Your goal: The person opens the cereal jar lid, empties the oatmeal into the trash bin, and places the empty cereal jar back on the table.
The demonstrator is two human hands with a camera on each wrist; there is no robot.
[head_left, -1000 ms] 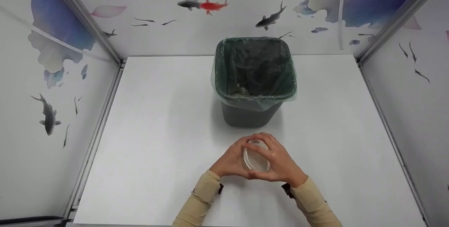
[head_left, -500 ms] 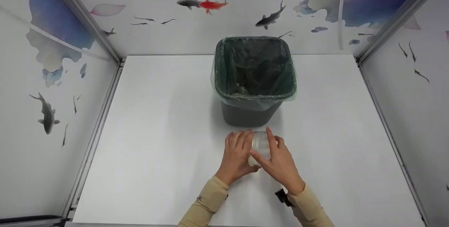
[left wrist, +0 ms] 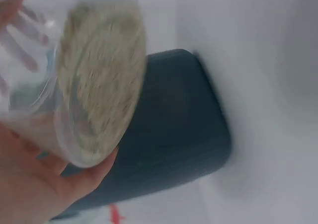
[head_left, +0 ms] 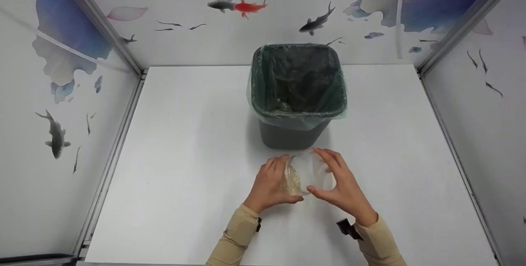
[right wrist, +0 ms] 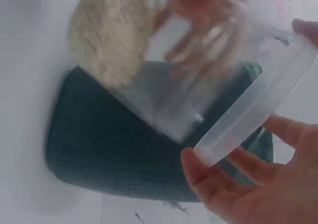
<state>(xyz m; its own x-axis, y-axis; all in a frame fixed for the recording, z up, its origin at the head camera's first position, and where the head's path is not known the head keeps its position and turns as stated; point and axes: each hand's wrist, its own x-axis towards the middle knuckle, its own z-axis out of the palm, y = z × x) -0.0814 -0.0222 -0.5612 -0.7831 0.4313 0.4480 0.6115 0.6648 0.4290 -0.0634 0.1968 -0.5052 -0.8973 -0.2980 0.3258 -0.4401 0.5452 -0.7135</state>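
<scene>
A clear plastic container (left wrist: pixel 67 129) with beige, grainy or flaky contents (left wrist: pixel 107 70) is in my left hand (head_left: pixel 267 186), whose fingers curl round its side. In the right wrist view, a translucent round lid (right wrist: pixel 258 105) is gripped at its edge by my right hand (head_left: pixel 347 188). The lid stands apart from the container's mouth. Both are in the air just in front of the bin. In the head view the container is tilted and the clear plastic parts overlap, so their edges are hard to separate.
A dark green-grey trash bin (head_left: pixel 292 134) stands at the back of the white table (head_left: pixel 181 167). Its thin green liner (head_left: pixel 306 122) folds over the rim. White panels (head_left: pixel 185 48) with painted fish enclose the back and sides.
My hands have turned the container from upright onto a tilt. The right hand has pulled the lid off and moved right with it; the left hand keeps the container.
</scene>
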